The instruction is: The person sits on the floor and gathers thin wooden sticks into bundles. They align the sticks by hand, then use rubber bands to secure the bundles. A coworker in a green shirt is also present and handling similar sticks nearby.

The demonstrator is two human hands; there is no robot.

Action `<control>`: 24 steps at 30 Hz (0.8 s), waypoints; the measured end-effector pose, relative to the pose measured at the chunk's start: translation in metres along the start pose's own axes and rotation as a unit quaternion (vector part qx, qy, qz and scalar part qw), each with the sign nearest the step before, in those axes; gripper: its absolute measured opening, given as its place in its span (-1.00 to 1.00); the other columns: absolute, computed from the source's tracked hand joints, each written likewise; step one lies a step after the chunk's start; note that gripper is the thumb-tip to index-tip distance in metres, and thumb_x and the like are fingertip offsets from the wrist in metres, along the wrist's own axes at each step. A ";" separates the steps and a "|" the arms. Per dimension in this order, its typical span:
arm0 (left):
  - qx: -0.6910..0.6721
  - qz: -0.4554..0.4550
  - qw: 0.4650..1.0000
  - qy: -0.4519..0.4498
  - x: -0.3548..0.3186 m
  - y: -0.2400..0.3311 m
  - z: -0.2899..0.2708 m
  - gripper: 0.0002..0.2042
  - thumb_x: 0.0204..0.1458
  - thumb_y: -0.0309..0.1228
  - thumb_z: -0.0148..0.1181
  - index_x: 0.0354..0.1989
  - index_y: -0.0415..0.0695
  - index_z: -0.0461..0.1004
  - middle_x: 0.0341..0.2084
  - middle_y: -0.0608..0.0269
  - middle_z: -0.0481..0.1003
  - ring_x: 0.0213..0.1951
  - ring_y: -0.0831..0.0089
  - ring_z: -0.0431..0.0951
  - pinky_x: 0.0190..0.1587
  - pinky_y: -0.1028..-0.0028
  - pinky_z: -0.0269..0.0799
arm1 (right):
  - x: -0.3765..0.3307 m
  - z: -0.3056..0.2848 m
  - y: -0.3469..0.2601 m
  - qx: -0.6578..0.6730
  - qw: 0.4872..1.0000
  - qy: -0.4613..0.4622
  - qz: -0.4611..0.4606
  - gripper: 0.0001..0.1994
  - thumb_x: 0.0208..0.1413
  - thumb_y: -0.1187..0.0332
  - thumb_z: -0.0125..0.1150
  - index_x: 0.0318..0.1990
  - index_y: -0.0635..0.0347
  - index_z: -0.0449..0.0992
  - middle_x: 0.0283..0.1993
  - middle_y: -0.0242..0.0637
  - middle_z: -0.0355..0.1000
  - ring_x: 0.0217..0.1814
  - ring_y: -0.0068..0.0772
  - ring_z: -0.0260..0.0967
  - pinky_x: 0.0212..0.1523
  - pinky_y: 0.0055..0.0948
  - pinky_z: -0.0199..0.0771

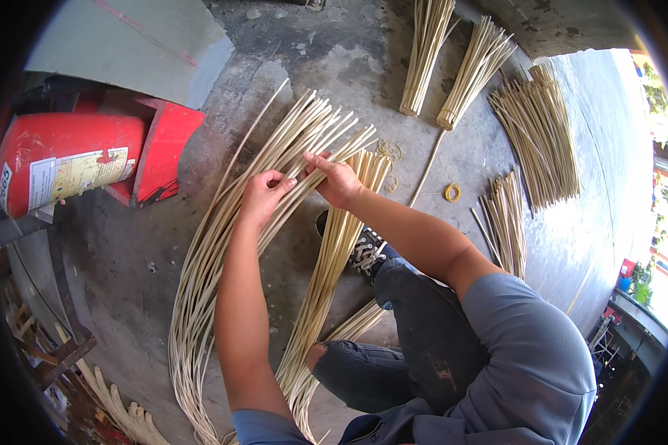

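Observation:
A long loose bundle of pale rattan canes [208, 259] curves across the concrete floor in front of me. Over its upper part, my left hand [263, 196] is closed in a pinch on some of the canes. Just to the right, my right hand [338, 180] grips a few canes near their far ends, its thumb lying along them. The hands are a short way apart. A second, yellower cane bundle [326, 274] runs beneath my right wrist and down past my knee. Which single canes each hand holds is partly hidden by the fingers.
Tied cane bundles stand or lie at the far right, one of them a wide stack [538, 141]. A yellow coil [452, 192] lies on the floor. At left, a red fire extinguisher [74, 159] rests by a red holder [167, 152]. My shoe [365, 252] is beside the yellower bundle.

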State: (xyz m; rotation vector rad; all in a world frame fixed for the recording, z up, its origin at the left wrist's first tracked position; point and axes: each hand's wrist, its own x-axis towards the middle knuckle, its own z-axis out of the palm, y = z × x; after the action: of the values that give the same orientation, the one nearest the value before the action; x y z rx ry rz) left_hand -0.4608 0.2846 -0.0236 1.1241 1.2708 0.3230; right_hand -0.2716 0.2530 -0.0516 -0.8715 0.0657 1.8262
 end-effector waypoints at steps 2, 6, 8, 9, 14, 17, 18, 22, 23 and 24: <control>0.014 0.014 1.000 0.020 0.001 -0.004 0.004 -0.74 0.13 -0.30 0.41 -0.22 -0.30 0.61 -0.40 0.24 0.62 -0.35 0.54 0.53 -0.23 0.47 0.45 | 0.000 0.000 0.001 -0.024 0.998 0.049 -0.019 -0.82 0.18 0.36 0.42 -0.20 0.16 0.50 -0.27 -0.31 0.48 -0.14 -0.33 0.50 -0.05 -0.25 0.53; 0.035 0.011 0.997 0.068 -0.005 -0.007 0.005 -0.72 0.10 -0.28 0.43 -0.27 -0.29 0.60 -0.44 0.24 0.62 -0.40 0.52 0.52 -0.28 0.45 0.44 | -0.004 0.006 0.008 -0.050 0.993 0.108 -0.009 -0.82 0.16 0.39 0.40 -0.20 0.20 0.50 -0.21 -0.24 0.52 -0.11 -0.25 0.53 -0.01 -0.19 0.57; 0.067 0.031 0.991 0.115 -0.004 -0.003 0.004 -0.73 0.09 -0.28 0.44 -0.31 -0.26 0.59 -0.47 0.22 0.61 -0.43 0.48 0.52 -0.31 0.44 0.43 | -0.004 0.006 0.007 -0.058 0.993 0.106 -0.005 -0.82 0.15 0.41 0.38 -0.19 0.22 0.49 -0.23 -0.21 0.52 -0.16 -0.19 0.54 -0.05 -0.15 0.58; 0.108 0.047 0.981 0.154 -0.005 -0.005 -0.005 -0.74 0.08 -0.28 0.44 -0.33 -0.25 0.58 -0.50 0.20 0.60 -0.44 0.45 0.52 -0.33 0.44 0.42 | -0.004 0.012 0.012 -0.051 0.995 0.088 0.002 -0.82 0.15 0.42 0.37 -0.19 0.24 0.49 -0.27 -0.20 0.51 -0.19 -0.16 0.54 -0.08 -0.13 0.59; 0.375 0.195 0.830 0.365 -0.009 0.018 0.024 -0.66 -0.02 -0.38 0.44 -0.07 -0.11 0.52 -0.22 0.13 0.52 -0.21 0.18 0.61 -0.22 0.24 0.54 | -0.002 -0.001 0.002 -0.033 0.997 0.072 -0.008 -0.83 0.14 0.47 0.35 -0.18 0.27 0.48 -0.40 -0.21 0.43 -0.34 -0.12 0.50 -0.21 -0.12 0.58; 0.394 0.174 0.813 0.393 -0.009 0.023 0.021 -0.58 -0.06 -0.38 0.44 0.02 -0.07 0.51 -0.04 0.15 0.45 -0.01 0.10 0.54 -0.05 0.16 0.53 | -0.003 -0.001 0.004 -0.005 0.999 0.041 0.014 -0.80 0.14 0.49 0.34 -0.13 0.27 0.48 -0.41 -0.23 0.41 -0.35 -0.15 0.48 -0.24 -0.14 0.55; 0.410 0.158 0.808 0.393 -0.007 0.022 0.018 -0.59 -0.06 -0.38 0.44 0.01 -0.08 0.52 -0.03 0.15 0.44 0.00 0.11 0.53 -0.03 0.17 0.53 | -0.002 -0.001 0.003 -0.001 0.999 0.028 0.017 -0.79 0.13 0.50 0.34 -0.11 0.27 0.47 -0.41 -0.23 0.42 -0.35 -0.16 0.47 -0.24 -0.15 0.55; 0.443 0.125 0.833 0.306 -0.005 0.016 0.019 -0.71 -0.06 -0.34 0.44 -0.17 -0.13 0.59 -0.11 0.24 0.47 -0.03 0.13 0.54 -0.09 0.18 0.52 | -0.001 -0.001 0.003 -0.017 0.999 0.046 0.011 -0.77 0.12 0.52 0.35 -0.09 0.30 0.48 -0.37 -0.25 0.44 -0.34 -0.19 0.47 -0.22 -0.18 0.54; 0.433 0.166 0.830 0.309 -0.005 0.014 0.022 -0.73 -0.05 -0.32 0.44 -0.19 -0.13 0.59 -0.17 0.24 0.52 -0.07 0.12 0.55 -0.11 0.16 0.51 | 0.000 -0.002 0.002 -0.016 0.999 0.049 0.007 -0.78 0.12 0.53 0.35 -0.10 0.30 0.49 -0.35 -0.25 0.45 -0.33 -0.20 0.47 -0.21 -0.19 0.54; 0.443 0.164 0.832 0.290 -0.006 0.011 0.023 -0.73 -0.05 -0.32 0.43 -0.19 -0.13 0.59 -0.17 0.22 0.53 -0.07 0.11 0.55 -0.10 0.15 0.51 | -0.001 -0.001 0.003 -0.014 0.999 0.052 0.006 -0.78 0.12 0.53 0.35 -0.10 0.30 0.50 -0.33 -0.25 0.46 -0.33 -0.21 0.47 -0.20 -0.20 0.54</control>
State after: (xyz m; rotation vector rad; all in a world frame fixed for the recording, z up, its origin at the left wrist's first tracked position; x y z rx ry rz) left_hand -0.4387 0.2746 -0.0139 2.1719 1.8414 0.3503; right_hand -0.2737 0.2508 -0.0526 -0.9868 0.1116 1.7958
